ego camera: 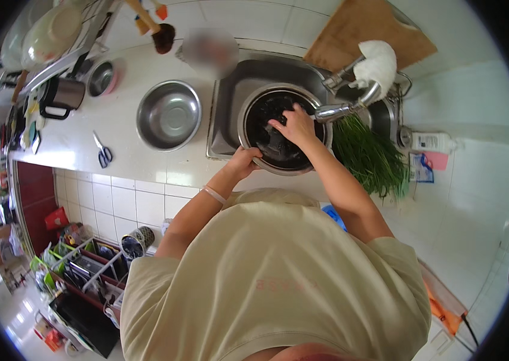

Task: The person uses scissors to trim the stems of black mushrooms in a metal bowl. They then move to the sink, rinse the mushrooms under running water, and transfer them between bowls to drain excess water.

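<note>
A round metal basin (244,106) stands in the stainless steel sink (227,90), filled with dark contents in what looks like water. My left hand (244,162) grips its near left rim, thumb over the edge. Over the dark contents (266,131) my right hand (297,124) is spread, fingers apart, at or just above the surface; whether a fingertip touches something is unclear. The faucet (333,113), wrapped with a white cloth (376,63), reaches over the basin's right side. Long green leafy vegetables (367,158) lie right of the basin, partly behind my right forearm.
An empty metal bowl (168,115) stands on the counter left of the sink. Farther left are scissors (104,155), a small bowl (101,79) and a metal kettle (62,94). A wooden cutting board (367,31) leans behind the sink. A white bottle (430,142) is at the right.
</note>
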The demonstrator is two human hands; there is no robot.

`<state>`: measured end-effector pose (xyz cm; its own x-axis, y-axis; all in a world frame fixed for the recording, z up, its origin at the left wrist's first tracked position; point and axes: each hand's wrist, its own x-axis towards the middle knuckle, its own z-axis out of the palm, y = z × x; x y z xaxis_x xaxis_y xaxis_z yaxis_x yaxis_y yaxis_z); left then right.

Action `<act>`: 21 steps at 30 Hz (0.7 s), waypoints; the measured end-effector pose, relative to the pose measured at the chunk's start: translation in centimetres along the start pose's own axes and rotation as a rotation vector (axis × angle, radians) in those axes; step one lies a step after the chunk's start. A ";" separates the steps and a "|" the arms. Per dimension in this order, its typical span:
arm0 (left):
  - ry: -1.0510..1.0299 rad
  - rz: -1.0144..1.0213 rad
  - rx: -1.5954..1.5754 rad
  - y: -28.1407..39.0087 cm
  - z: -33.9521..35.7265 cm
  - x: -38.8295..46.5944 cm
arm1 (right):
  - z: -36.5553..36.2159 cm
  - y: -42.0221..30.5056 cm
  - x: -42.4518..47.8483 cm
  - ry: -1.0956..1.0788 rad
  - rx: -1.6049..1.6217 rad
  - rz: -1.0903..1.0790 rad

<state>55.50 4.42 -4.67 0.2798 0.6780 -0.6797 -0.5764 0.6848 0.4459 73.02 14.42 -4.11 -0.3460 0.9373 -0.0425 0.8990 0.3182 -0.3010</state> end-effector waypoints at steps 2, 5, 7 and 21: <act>-0.032 0.004 -0.009 -0.7 -0.1 0.7 | -0.8 -0.9 0.3 -0.050 0.042 0.081; -0.054 0.003 0.022 -0.8 0.6 1.3 | 0.7 -2.2 -0.1 -0.169 0.106 0.078; -0.059 -0.004 0.036 0.1 0.7 1.3 | 1.9 -2.4 -0.7 -0.287 -0.011 -0.086; 0.107 -0.079 -0.039 -1.0 -2.9 0.4 | -0.5 0.7 -3.1 0.273 0.446 -0.055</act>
<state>53.92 3.22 -7.10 0.2436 0.5884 -0.7710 -0.5855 0.7229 0.3667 74.89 11.79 -3.67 -0.2534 0.9429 0.2162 0.6592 0.3319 -0.6748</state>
